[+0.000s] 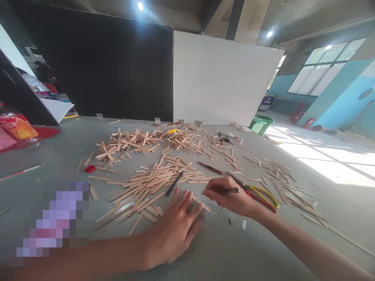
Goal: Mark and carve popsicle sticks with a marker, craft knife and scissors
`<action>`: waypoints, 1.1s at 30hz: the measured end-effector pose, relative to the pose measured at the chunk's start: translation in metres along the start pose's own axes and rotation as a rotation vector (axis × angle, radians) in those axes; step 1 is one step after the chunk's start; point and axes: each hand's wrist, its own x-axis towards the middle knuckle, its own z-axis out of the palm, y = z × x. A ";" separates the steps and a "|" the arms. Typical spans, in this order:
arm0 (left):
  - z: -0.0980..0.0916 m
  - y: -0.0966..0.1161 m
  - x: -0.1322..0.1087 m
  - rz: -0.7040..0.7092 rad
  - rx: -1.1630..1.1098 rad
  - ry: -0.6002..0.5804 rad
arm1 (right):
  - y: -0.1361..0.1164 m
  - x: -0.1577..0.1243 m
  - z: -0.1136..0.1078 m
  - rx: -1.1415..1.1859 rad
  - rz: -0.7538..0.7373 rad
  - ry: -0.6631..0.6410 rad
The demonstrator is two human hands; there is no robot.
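My left hand (175,226) lies flat on the grey table (228,253), fingers stretched out, its fingertips pressing down a wooden craft stick (202,204). My right hand (231,199) is closed in a pinch on a dark pencil (227,191), whose tip points left toward that stick. Just beyond my hands a heap of wooden sticks (155,183) spreads across the table, with another dark pencil (175,182) lying on it.
Yellow-and-red handled pliers (258,193) lie right of my right hand. A red pencil (210,168), a small red ring (90,168) and more stick piles (164,140) lie farther back. Black and white boards (175,74) stand behind the table. A blurred patch covers the near left.
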 end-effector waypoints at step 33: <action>0.003 0.002 0.004 0.034 -0.015 0.003 | 0.028 0.007 0.040 -0.049 0.051 0.112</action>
